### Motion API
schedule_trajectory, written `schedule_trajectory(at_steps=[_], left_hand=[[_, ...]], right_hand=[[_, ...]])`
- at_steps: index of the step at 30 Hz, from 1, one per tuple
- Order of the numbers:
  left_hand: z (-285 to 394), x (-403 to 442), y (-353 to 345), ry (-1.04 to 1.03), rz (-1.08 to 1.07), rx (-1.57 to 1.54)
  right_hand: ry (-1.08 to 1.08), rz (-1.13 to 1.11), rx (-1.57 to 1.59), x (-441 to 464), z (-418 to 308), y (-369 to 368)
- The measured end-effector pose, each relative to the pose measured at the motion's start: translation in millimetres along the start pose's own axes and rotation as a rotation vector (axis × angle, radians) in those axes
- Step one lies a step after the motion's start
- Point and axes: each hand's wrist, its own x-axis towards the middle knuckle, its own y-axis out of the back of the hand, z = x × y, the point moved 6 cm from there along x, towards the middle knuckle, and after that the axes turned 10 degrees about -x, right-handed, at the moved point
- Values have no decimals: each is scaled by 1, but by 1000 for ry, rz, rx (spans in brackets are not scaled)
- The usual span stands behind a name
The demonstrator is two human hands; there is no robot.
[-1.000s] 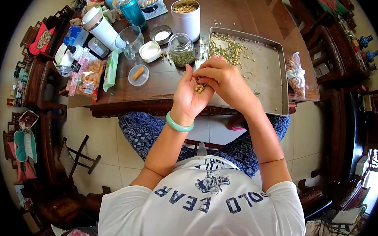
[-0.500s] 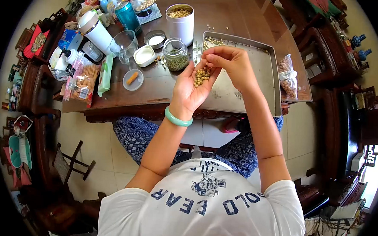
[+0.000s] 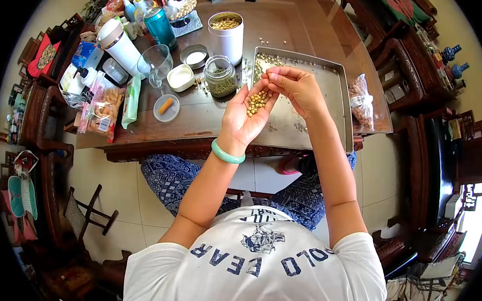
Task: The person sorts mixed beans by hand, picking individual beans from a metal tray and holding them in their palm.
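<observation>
My left hand is palm up and cupped, holding a small heap of round yellowish dried buds. A pale green bangle circles that wrist. Just above the left fingertips, my right hand has thumb and fingers pinched together; whatever lies between them is too small to make out. Beyond both hands lies a shallow metal tray, with more buds scattered along its far left part. Left of the hands stands an uncapped glass jar partly filled with greenish dried bits. Behind it, a white canister is filled with yellowish buds.
Near the jar are a round lid, a white small dish and a clear glass mug. Bottles, a white tumbler and snack packets crowd the table's left. A tied bag of nuts sits right of the tray.
My right hand's pinched fingertips have shifted slightly right and down above the left palm. The left hand still holds the heap. The whole view has tilted a little.
</observation>
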Motion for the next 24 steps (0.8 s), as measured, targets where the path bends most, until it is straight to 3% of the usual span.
schedule_trajectory(at_steps=[5,9,11,15,19,24], left_hand=[[-5,-2,-4,6,9,4],[-9,-8,-3,38,4,-21],[-10,-11,-3,32,10,-49],[-9,-21,-6,64,-25,-124],[2,-26,-8,38,-58,-122],[9,-22,-11,18,-119,-158]], right_hand=[[48,5,-16,11,-16,-1],[422,2,-292,48,-75,-25],[596,133,-764,67,-108,-46],[805,70,-1068,131,-109,-73],[839,131,-1099,141,-107,-74],[719,144,-1031,99,-112,-44]])
